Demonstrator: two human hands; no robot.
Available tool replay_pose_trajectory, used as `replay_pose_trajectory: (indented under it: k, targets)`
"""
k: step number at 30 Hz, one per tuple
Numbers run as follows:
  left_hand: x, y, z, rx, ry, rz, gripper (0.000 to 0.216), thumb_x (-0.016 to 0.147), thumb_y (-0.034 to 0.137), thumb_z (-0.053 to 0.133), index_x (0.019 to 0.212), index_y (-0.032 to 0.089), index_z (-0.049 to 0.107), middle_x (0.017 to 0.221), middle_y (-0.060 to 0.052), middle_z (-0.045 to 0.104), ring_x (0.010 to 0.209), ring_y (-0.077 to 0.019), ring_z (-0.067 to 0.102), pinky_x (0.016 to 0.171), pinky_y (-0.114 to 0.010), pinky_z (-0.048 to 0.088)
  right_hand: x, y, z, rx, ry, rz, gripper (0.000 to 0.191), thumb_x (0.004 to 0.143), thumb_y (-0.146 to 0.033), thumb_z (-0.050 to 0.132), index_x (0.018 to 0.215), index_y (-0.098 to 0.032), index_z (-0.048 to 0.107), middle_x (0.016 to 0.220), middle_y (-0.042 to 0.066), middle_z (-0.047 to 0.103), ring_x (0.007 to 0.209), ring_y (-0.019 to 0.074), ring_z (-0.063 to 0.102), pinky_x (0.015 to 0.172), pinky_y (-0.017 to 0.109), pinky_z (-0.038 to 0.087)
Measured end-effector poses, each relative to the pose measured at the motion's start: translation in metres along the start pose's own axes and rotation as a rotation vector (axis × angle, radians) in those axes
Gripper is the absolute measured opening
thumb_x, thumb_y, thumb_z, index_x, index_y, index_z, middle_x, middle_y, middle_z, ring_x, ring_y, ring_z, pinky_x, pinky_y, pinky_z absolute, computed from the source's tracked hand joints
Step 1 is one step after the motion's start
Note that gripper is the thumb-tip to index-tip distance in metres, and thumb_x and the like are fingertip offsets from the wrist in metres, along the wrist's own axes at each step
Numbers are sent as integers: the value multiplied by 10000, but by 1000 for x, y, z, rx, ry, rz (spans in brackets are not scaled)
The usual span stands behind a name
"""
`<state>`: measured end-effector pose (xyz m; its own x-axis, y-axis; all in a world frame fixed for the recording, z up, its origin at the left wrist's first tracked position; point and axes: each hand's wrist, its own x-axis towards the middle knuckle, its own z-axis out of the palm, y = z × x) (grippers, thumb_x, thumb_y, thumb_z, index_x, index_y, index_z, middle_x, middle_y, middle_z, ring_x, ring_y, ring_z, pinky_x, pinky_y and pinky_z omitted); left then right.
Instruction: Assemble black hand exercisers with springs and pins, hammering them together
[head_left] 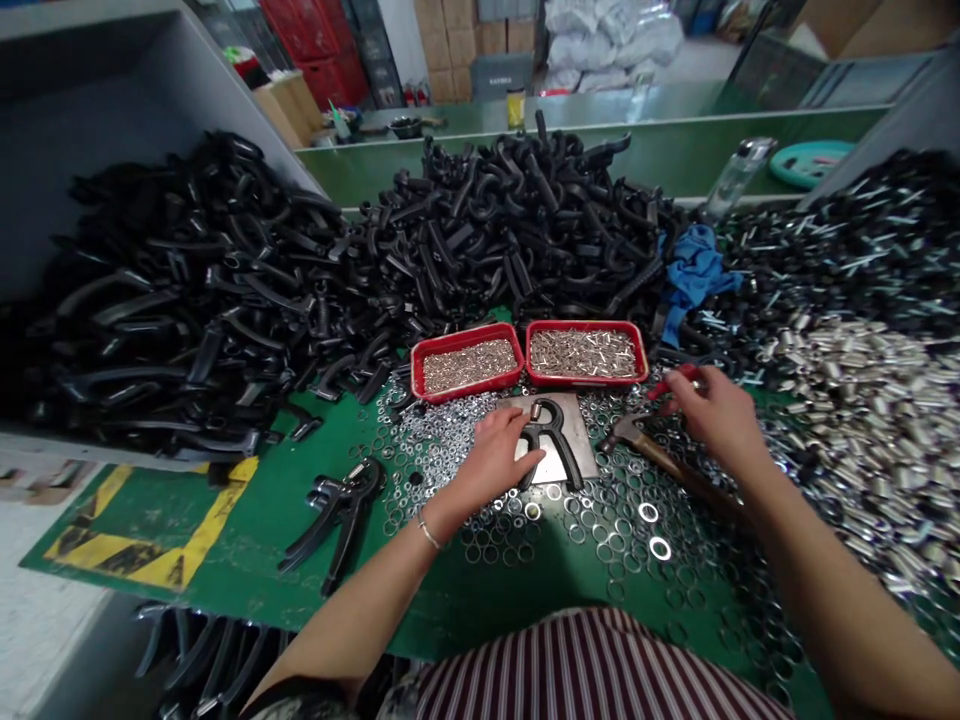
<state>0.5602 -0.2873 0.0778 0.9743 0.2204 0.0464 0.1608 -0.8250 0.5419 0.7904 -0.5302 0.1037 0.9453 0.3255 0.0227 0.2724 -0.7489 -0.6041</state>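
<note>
My left hand is closed on a black plastic handle part that lies on a small metal plate on the green table. My right hand reaches to the right of it, fingers pinched at a small red-handled item that I cannot make out clearly. A hammer lies under my right wrist, head pointing left. Silver washers are scattered all around the plate.
Two red trays with small metal pieces stand behind the plate. Big heaps of black handles fill the back and left. Metal sleeves pile up at the right. Assembled black grips lie at the left. A blue cloth lies behind.
</note>
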Motion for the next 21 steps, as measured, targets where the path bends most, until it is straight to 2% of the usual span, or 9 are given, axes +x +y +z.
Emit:
replay_pose_trajectory:
  k: [2,4,6,8,11,13,17,21]
  targets:
    - [0,-2,-3,-4,-16,11,557,891,433,660,1371,183,528,1394,-128,528,1310,-325,441,1119,-506,335,-8,-11,-6,272,91,-29,449,927,-621,515,1148,-231,543,902,104,748,564,221,639,557,366,495]
    - [0,-2,-3,-13,-18,6,548,886,426,668,1363,195,528,1393,-121,529,1314,-328,435,1116,-511,333,-13,-29,-4,552,92,-100,405,909,-562,590,1167,-261,509,985,93,722,621,206,657,604,370,542]
    - [0,-1,-2,-25,-18,-10,536,889,427,665,1351,195,526,1391,-118,530,1313,-329,432,1111,-518,332,-17,-49,8,738,-23,-160,336,876,-481,665,1108,-275,538,1015,58,693,726,192,677,733,374,580]
    - [-1,0,0,-38,-19,-30,523,899,432,655,1343,191,519,1396,-119,527,1308,-327,434,1107,-518,331,-21,-66,26,828,-179,-171,270,861,-449,686,1022,-268,568,989,30,680,740,175,674,782,373,591]
    - [-1,0,1,-44,-18,-41,526,906,437,649,1344,184,504,1414,-121,516,1311,-323,430,1105,-509,333,-30,-83,57,891,-388,-159,270,871,-474,679,963,-251,559,879,19,695,684,174,680,716,363,607]
    - [-1,0,2,-38,-16,-41,538,901,445,656,1346,187,498,1420,-118,514,1310,-326,429,1101,-509,335,-37,-87,75,899,-448,-145,305,868,-496,687,967,-242,548,813,15,705,664,186,695,691,361,611]
    - [0,-2,3,-34,-22,-49,555,890,470,662,1343,195,497,1410,-114,521,1297,-330,438,1095,-515,338,-47,-86,98,838,-402,-161,343,877,-537,669,979,-233,547,769,14,724,664,203,720,642,333,592]
    - [1,-3,3,-38,-25,-51,560,883,479,665,1336,195,498,1405,-115,520,1299,-333,434,1093,-520,338,-48,-85,106,760,-378,-189,329,891,-537,650,968,-236,541,788,25,743,647,206,722,562,300,549]
